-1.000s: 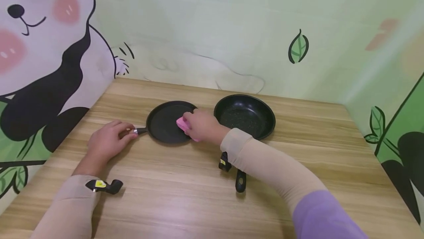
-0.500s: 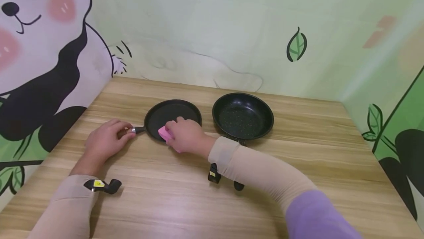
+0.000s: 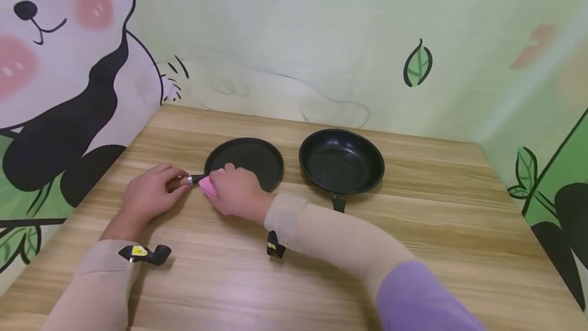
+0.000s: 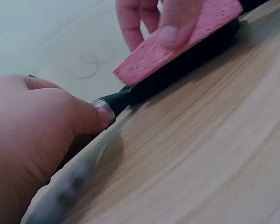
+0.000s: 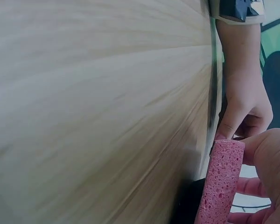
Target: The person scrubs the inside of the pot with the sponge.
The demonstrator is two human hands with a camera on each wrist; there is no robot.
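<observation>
A flat black pan (image 3: 257, 160) lies on the wooden table, its handle pointing left. My left hand (image 3: 149, 191) grips that handle (image 4: 113, 103) near its silver collar. Between the thumb and fingers of my right hand (image 3: 239, 191) is a pink sponge (image 4: 151, 56), held over the near-left rim of the pan, close to where the handle joins. The right wrist view shows the porous edge of the sponge (image 5: 221, 182) with my thumb on it. Part of the pan is hidden behind my right hand. To the right stands a deeper black frying pan (image 3: 342, 162), untouched.
The frying pan's handle (image 3: 338, 202) points toward me, partly hidden by my right forearm. Both wrists carry small black devices (image 3: 275, 245). Behind the wooden table (image 3: 436, 193) rises a pale green wall (image 3: 275, 30) with a painted panda and leaves.
My right hand has swept the sponge left and toward me, from the pan's right side to its near-left rim. My left hand has kept its grip on the handle.
</observation>
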